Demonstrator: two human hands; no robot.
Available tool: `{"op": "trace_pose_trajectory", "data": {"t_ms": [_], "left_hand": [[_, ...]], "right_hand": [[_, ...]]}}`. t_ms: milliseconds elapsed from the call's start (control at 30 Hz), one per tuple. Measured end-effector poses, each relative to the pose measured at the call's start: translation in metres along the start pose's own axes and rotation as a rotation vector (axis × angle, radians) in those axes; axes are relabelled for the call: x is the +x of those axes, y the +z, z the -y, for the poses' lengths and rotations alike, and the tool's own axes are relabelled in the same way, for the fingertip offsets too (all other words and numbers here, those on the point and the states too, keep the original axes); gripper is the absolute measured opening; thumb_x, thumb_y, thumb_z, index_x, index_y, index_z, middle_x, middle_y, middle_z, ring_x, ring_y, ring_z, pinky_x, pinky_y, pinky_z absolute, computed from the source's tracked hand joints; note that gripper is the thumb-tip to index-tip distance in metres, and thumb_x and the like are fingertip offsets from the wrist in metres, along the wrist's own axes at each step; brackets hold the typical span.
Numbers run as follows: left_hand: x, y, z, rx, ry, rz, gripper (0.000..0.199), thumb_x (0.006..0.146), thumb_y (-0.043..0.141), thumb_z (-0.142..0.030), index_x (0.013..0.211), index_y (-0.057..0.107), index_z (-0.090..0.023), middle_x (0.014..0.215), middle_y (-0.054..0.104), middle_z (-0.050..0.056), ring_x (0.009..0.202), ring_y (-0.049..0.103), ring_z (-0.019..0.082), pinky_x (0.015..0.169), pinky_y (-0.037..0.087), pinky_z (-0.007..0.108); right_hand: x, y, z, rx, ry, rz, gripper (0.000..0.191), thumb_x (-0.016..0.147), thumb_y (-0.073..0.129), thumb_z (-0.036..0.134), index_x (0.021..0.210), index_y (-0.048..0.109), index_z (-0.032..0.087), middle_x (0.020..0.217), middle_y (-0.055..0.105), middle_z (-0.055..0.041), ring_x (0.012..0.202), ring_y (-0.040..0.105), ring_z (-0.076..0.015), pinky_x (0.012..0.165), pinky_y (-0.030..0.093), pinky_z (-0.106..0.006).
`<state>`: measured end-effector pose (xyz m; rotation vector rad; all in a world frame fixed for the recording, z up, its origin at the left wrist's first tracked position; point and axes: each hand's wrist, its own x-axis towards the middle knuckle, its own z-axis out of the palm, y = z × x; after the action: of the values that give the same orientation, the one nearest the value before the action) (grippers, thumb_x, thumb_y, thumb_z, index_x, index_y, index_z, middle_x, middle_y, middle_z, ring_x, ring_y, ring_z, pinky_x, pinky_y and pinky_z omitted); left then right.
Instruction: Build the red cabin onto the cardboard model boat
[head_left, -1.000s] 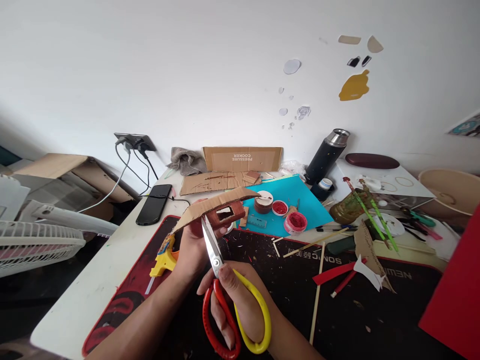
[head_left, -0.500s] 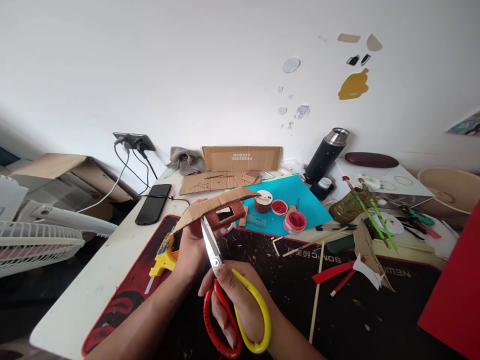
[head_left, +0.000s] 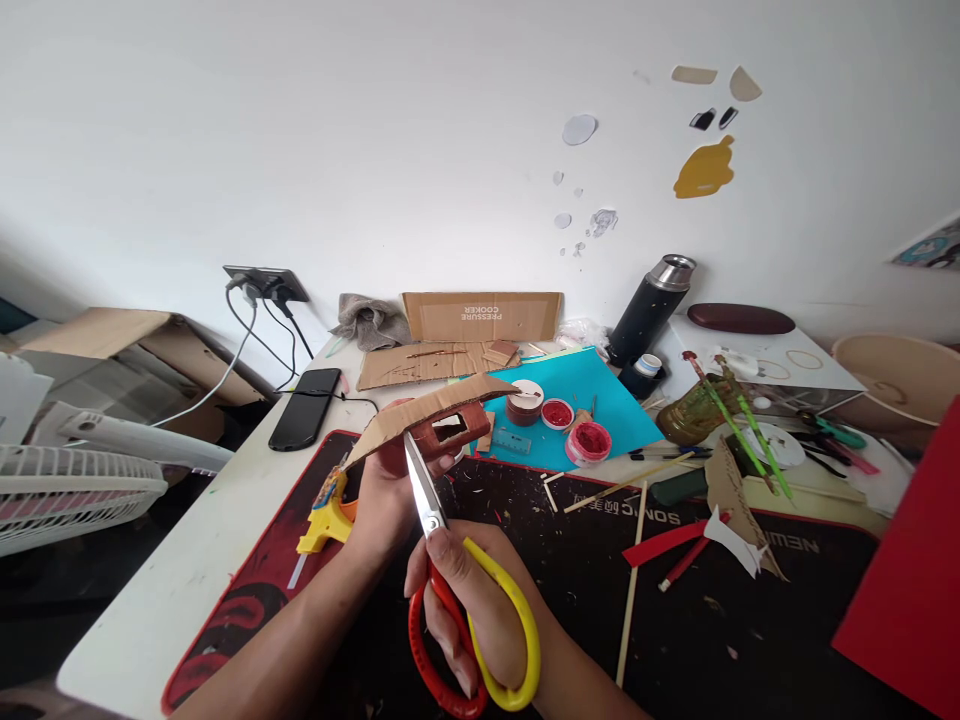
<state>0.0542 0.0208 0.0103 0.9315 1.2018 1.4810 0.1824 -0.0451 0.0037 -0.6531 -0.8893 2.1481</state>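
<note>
Right hand (head_left: 487,585) grips red-and-yellow-handled metal scissors (head_left: 433,520); left hand (head_left: 386,505) clasps brown box-shaped cardboard model (head_left: 427,437); at twelve o'clock, tan cardboard rectangle (head_left: 481,328) reads "PRESSURE COOKER" inverted

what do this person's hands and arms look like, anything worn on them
The left hand and right hand are both bare, without gloves. The left forearm and right forearm are uncovered as far as they show: no sleeve, watch or bracelet is visible.

Black phone (head_left: 304,410), white fan (head_left: 82,500).
</note>
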Motion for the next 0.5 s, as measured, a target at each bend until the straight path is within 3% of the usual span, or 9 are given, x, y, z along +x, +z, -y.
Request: {"op": "trace_pose_trajectory", "data": {"t_ms": [167,500], "left_hand": [[0.0001,-0.0009,0.003,0.013,-0.017,0.004,0.061,0.053,0.106,-0.035,0.104,0.075,-0.022,0.084,0.083,0.004,0.104,0.082,0.038,0.091,0.066,0.047],[0.0,-0.0023,0.0036,-0.024,-0.067,0.079,0.047,0.056,0.104,-0.034,0.088,0.072,-0.021,0.091,0.085,0.008,0.102,0.083,0.039,0.09,0.067,0.047]], "right_hand": [[-0.0002,0.0004,-0.0006,0.014,0.014,0.008,0.067,0.095,0.067,0.08,0.084,0.067,0.014,0.044,0.05,0.0072,0.027,0.038,-0.0065,0.028,0.032,-0.015],[0.0026,-0.0031,-0.0011,0.026,0.011,0.002,0.065,0.095,0.069,0.078,0.084,0.066,0.014,0.045,0.051,0.0071,0.026,0.039,-0.0065,0.028,0.031,-0.015]]}}
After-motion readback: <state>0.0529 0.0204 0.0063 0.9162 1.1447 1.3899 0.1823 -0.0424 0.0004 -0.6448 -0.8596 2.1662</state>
